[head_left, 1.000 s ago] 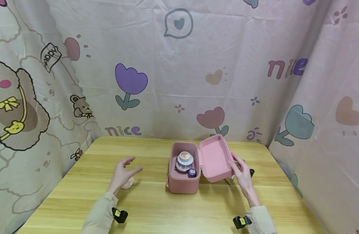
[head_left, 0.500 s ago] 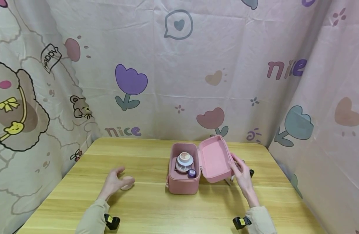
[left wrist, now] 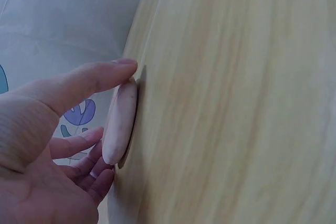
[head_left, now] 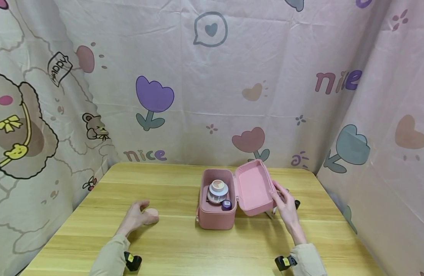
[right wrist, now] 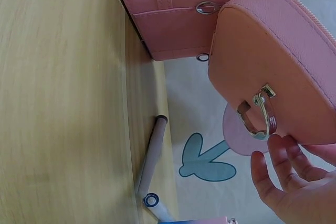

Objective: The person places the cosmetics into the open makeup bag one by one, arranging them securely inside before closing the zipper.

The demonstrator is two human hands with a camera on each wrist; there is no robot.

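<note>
In the head view my left hand (head_left: 133, 218) is at a flat, round, pale pink makeup puff (head_left: 153, 216) lying on the table at left. The left wrist view shows the thumb (left wrist: 100, 76) over one end of the puff (left wrist: 121, 121) and fingertips at its other end. A pink cosmetic case (head_left: 216, 220) stands unzipped in the middle, its lid (head_left: 254, 186) swung out to the right. My right hand (head_left: 286, 207) holds the lid by its outer corner, beside the metal handle ring (right wrist: 262, 121). Inside the case sit stacked jars (head_left: 217, 191) and a dark purple-lidded pot (head_left: 226, 205).
Past the lid, in the right wrist view, a slim pinkish tube (right wrist: 152, 156) and a whitish tube (right wrist: 157, 208) lie on the wooden table (head_left: 177, 249). A printed curtain (head_left: 212, 76) hangs behind and along both sides.
My left hand has come down and left from above the puff, closing its thumb and fingers around it. The right hand and the lid have stayed in place.
</note>
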